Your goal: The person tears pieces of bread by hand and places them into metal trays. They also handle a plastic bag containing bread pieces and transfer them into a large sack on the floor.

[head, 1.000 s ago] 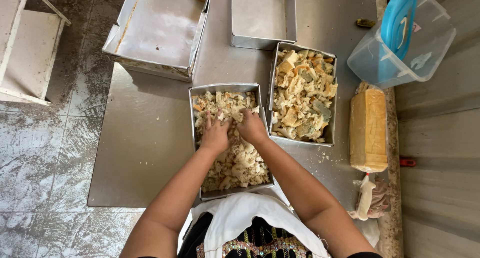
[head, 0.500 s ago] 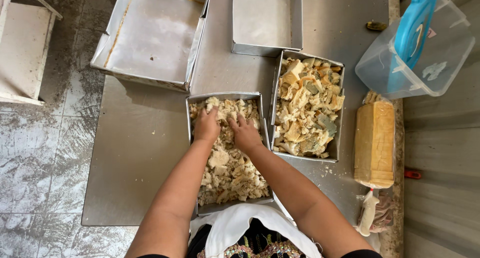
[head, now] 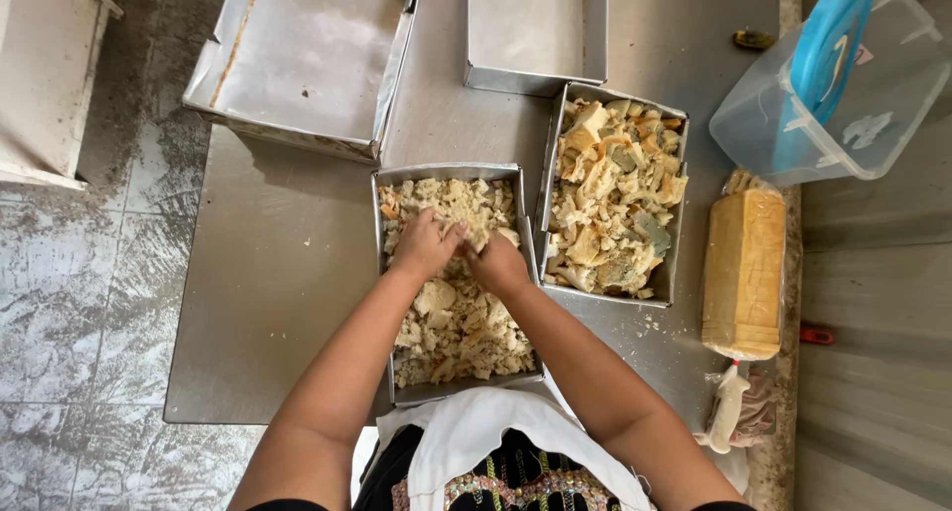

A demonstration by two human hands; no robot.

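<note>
Crumbled bread [head: 451, 323] under both hands [head: 461, 251], seemingly nearer the pan's [head: 377, 273] far end.

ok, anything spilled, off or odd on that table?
A few crumbs lie spilled on the metal table, beside the right tin. Some bread chunks in it look grey-green, possibly mould. Both hands, left hand and right hand, crumble bread in the near tin.

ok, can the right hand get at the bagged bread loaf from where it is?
Probably yes. The right hand is in the crumb tray; the bagged loaf lies uncovered to its right, but the tray of bread chunks sits between, so it must reach over.
</note>
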